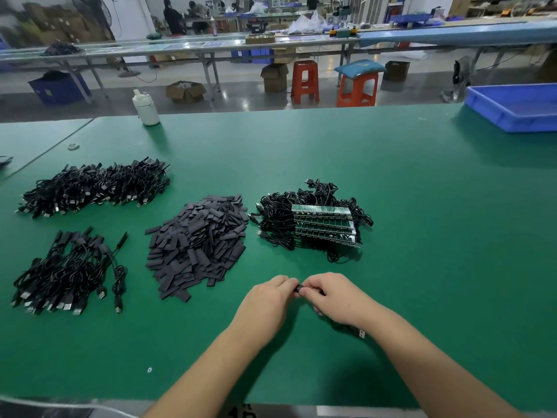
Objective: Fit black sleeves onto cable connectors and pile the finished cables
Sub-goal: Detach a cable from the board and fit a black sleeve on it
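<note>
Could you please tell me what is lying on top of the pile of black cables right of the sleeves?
Stacked green circuit-board strips lie on top of the tangled black cable pile. Whatever lies beneath the strips is covered from view.

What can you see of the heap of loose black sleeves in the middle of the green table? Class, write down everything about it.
The heap of loose black sleeves is a broad, untidy mound of short flat rectangular pieces, matt and dark grey to black, seemingly of plastic tubing. They lie overlapping at all angles, a few strays at the edges. It rests on the green table, between cable piles on the left and a cable bundle with green boards on the right. Neither hand touches it.
</note>
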Available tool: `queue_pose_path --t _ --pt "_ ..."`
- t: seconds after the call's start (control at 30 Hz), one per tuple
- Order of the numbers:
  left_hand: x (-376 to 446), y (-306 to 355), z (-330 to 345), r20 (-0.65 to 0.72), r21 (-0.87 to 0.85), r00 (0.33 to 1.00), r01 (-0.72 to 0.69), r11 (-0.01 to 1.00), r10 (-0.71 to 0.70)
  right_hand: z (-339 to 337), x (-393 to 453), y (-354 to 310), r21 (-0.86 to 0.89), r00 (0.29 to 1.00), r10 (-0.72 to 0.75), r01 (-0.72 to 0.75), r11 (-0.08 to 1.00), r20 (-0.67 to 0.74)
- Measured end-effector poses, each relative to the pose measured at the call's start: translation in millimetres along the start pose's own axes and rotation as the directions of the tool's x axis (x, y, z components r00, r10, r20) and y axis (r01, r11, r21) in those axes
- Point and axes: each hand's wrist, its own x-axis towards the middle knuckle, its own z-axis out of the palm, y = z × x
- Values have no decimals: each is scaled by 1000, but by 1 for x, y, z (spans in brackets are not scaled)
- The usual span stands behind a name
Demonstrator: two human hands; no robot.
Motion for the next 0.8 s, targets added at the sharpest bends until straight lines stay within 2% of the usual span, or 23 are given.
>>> queue_pose_path --t 0.07,0.1,0.17,0.2,0.23,0.27,0.3,0.33,0.4,0.43,0.5,0.6,0.7,0.8 --pt "0 1 -2 -92 -63 995 -44 997 38 -2 -1 -2 114 1000 13 -14 993 14" --pt "0 3 -3 -146 -138 989 -26 990 5 -3 -2 -3 179 1000 9 -11 984 10" --pt "2 9 -7 -205 -390 960 97 916 -189 -5 -2 -6 412 1000 2 6 911 -19" --pt "3 13 -10 -151 -561 935 187 806 -322 -6 -2 -7 554 999 3 21 832 -44" --pt "5 18 -12 -37 -723 908 264 638 -418 -8 -1 -9 672 997 11 43 740 -75" --pt "5 21 -12 89 -831 895 309 462 -438 -9 0 -10 755 994 29 62 653 -107" --pt "5 24 -12 172 -876 897 328 353 -407 -9 1 -11 810 990 55 73 582 -129" --pt "3 27 -12 206 -889 912 326 322 -354 -9 2 -13 856 987 81 78 510 -138" --pt "-1 32 -8 226 -911 939 298 285 -260 -9 4 -16 939 984 121 82 335 -130" --pt "-2 34 -7 224 -919 940 291 267 -256 -8 4 -17 962 983 135 87 260 -126" --pt "-2 35 -3 212 -912 921 306 272 -326 -6 5 -18 977 979 160 98 189 -129" --pt "-3 31 -2 215 -887 895 347 306 -391 -4 6 -18 969 972 193 91 229 -137" --pt "-6 27 -4 260 -872 898 376 314 -355 -1 8 -17 953 964 231 62 295 -134" --pt "-9 22 -8 270 -861 904 381 338 -331 0 11 -16 952 964 238 45 304 -122"
